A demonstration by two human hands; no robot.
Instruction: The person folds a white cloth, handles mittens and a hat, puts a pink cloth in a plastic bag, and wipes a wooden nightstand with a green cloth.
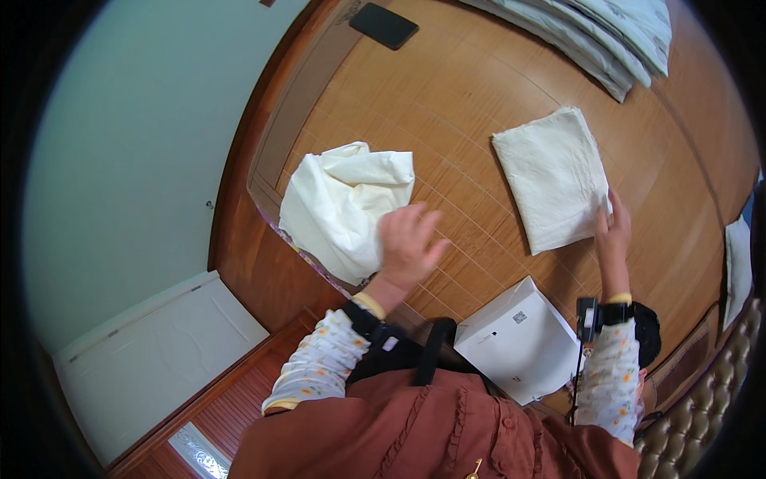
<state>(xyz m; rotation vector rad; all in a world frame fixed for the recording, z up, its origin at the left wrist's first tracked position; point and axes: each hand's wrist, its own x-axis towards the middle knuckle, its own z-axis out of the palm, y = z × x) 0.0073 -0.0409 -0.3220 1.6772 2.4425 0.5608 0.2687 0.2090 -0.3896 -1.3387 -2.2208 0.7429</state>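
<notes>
A folded off-white cloth (547, 179) lies flat on the wooden slatted mat. At its lower right corner is my right hand (614, 230), with the thumb over the cloth and the fingers at its edge. A loosely crumpled white cloth (341, 209) rests further left, near the mat's bound edge. My left hand (410, 245), slightly blurred, hovers by the right side of this crumpled cloth with its fingers spread and nothing in them.
A white paper bag or box (517, 344) bearing a printed code stands close to my body. A dark phone (383, 26) lies at the far edge. Folded pale bedding (598, 42) is at the top right, and a tufted brown headboard (703, 383) at the lower right.
</notes>
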